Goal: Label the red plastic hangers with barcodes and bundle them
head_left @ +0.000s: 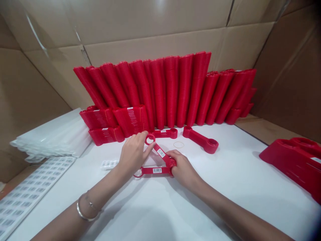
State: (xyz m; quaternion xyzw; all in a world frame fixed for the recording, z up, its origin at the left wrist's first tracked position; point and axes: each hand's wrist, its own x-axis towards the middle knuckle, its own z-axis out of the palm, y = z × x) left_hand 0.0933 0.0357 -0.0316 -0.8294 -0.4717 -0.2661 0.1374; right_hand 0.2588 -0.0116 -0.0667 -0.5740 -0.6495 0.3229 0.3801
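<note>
My left hand (132,150) pinches the ringed upper end of a flat red plastic strip (164,158) that slants down to the right. A white barcode label sits on it. My right hand (185,170) grips the strip's lower right end, its fingertips partly hidden behind the red parts. Below lies a second red ringed strip (147,170), also barcoded, its right end meeting the same right-hand fingers. Just beyond my hands lie a labelled red stack (169,134) and a longer red stack (198,137), with a thin rubber band (179,144) between them and my hands.
Tall columns of stacked red strips (159,93) lean along the cardboard wall (150,36). Banded bundles (131,118) stand at the left front of them. Clear plastic bags (55,137) and a barcode label sheet (32,190) lie left. A red stack (288,160) sits right.
</note>
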